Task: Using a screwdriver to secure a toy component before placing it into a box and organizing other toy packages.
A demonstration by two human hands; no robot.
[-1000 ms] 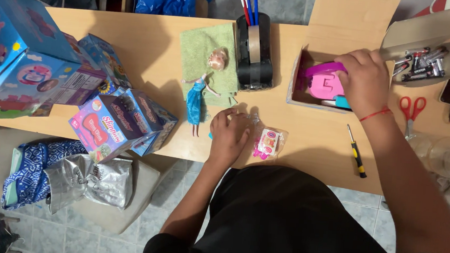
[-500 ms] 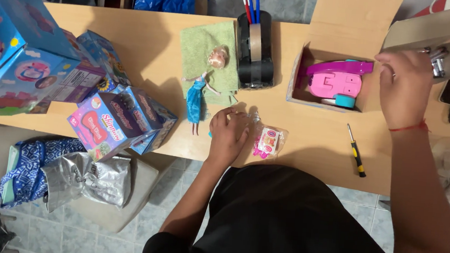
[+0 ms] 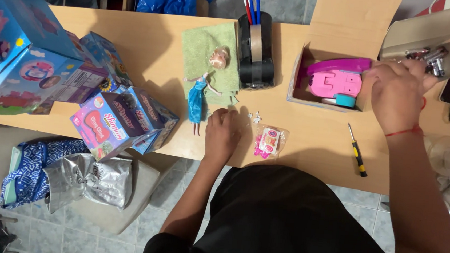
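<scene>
My left hand (image 3: 222, 132) rests on the wooden table (image 3: 151, 46) with its fingers curled under, and I see nothing in it. It lies between a headless doll in a blue dress (image 3: 196, 102) and a small clear packet with pink bits (image 3: 268, 141). The doll's head (image 3: 219, 58) lies on a green cloth (image 3: 204, 44). My right hand (image 3: 398, 94) hovers at the right edge of an open cardboard box (image 3: 298, 79) holding a pink toy (image 3: 337, 82). Its fingertips are close to a tray of batteries (image 3: 428, 54). Whether it holds anything is hidden.
A black tape dispenser with pens (image 3: 255, 51) stands behind the doll. A yellow-and-black screwdriver (image 3: 357, 157) lies by the front edge. Colourful toy boxes (image 3: 102, 122) crowd the left side. A silver bag (image 3: 90, 177) and blue cloth (image 3: 28, 172) sit below the table.
My right hand left the pink toy, reached right to the battery tray, and now sits back at the box's right edge. My left hand has barely moved.
</scene>
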